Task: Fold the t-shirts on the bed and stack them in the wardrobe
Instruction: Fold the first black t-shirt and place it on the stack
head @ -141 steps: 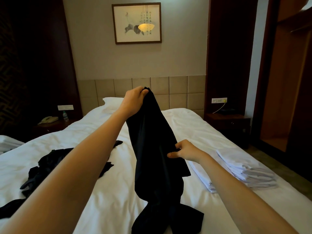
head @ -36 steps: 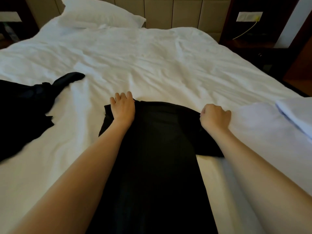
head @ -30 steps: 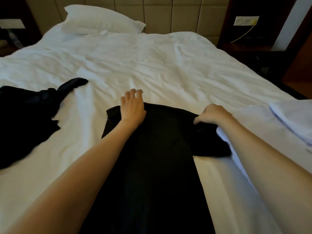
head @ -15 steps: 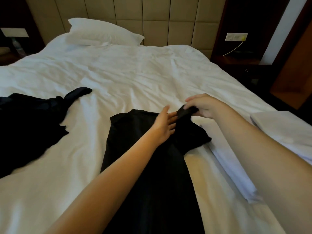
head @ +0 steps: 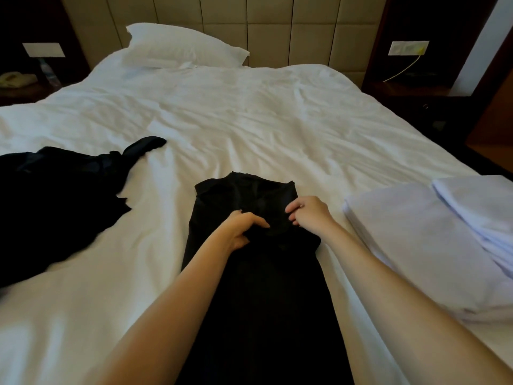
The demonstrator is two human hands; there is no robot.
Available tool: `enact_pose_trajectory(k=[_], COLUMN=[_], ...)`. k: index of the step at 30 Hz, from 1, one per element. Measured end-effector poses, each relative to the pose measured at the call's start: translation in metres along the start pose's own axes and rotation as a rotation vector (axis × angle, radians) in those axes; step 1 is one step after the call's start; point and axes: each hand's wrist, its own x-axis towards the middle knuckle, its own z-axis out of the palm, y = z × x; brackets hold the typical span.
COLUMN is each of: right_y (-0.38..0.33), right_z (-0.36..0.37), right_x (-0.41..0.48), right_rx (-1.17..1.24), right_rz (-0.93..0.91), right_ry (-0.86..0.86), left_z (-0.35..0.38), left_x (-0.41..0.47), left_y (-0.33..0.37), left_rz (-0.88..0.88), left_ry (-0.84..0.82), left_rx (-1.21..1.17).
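Shows black t-shirt (head: 258,301) edge now folded inward versus moments ago, left hand (head: 243,228) pinching cloth to pin the fold on bed (head: 249,120), right hand (head: 308,213) curled alongside, grip unclear.

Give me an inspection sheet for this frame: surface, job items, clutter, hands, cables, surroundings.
Surface: bed, white sheet, wrinkled.
Job's things: black t-shirt laid lengthwise in front of the person, sides folded in; loose black pile at left; folded white stack at right.
Clutter: pillow at the head of the bed.
Grippers: left hand grips fabric of the black t-shirt; right hand is curled with fingertips on the same shirt, grip unclear.
Cables: one pale cable hangs from the wall socket at right.
Surroundings: padded headboard; telephone and bottle on the left nightstand.
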Motion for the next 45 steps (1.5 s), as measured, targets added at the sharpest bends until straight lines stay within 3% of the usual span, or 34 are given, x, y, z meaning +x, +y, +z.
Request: enact_pose_trajectory(k=[4, 6, 9, 13, 15, 17, 20, 22, 24, 26, 29, 31, 39, 45], right_y=[0.002, -0.003, -0.009, -0.008, -0.004, 0.004, 0.017, 0.018, 0.014, 0.014, 0.023, 0.029, 0.036, 0.044], right_z=[0.005, 0.008, 0.016, 0.027, 0.029, 0.035, 0.048, 0.052, 0.051, 0.049, 0.050, 0.049, 0.047, 0.042], right_x=[-0.007, -0.013, -0.021, -0.018, -0.011, -0.005, -0.003, -0.003, -0.002, -0.003, -0.007, -0.011, -0.038, -0.070], right_rx=[0.022, 0.069, 0.132, 0.212, 0.000, -0.323, -0.719, -0.746, -0.683, -0.661, -0.679, -0.652, -0.597, -0.337], right_rz=[-0.068, -0.089, -0.094, -0.160, -0.269, -0.356, -0.310, -0.276, -0.262, -0.247, -0.220, -0.210, -0.109, -0.048], right_ry=[-0.022, -0.121, -0.233, 0.142, 0.187, 0.015, -0.197, -0.199, -0.157, -0.124, -0.143, -0.146, -0.160, -0.117], left_z=[-0.006, -0.016, -0.024, -0.020, -0.019, -0.023, -0.023, -0.015, -0.011, -0.014, -0.025, -0.034, -0.041, -0.049], left_x=[0.007, 0.013, 0.013, 0.000, -0.001, -0.001, -0.007, -0.014, -0.018, -0.012, -0.004, -0.003, -0.023, -0.050], left_y=[0.010, 0.013, 0.011, 0.007, 0.003, 0.001, -0.001, -0.008, -0.017, -0.024, -0.035, -0.036, -0.054, -0.073], left_rz=[0.126, 0.162, 0.110, 0.076, 0.077, 0.066, 0.147, 0.365, 0.627, 0.733, 0.548, 0.485, 0.418, 0.390], left_ry=[0.119, 0.184, 0.203, 0.173, 0.154, 0.138, 0.204, 0.319, 0.451, 0.414, 0.152, 0.073, 0.153, 0.178], left_rx=[-0.093, -0.117, -0.085, 0.155, 0.331, 0.356, 0.347, 0.548, 0.931, 1.245, 1.489, 1.521, 1.549, 1.454])
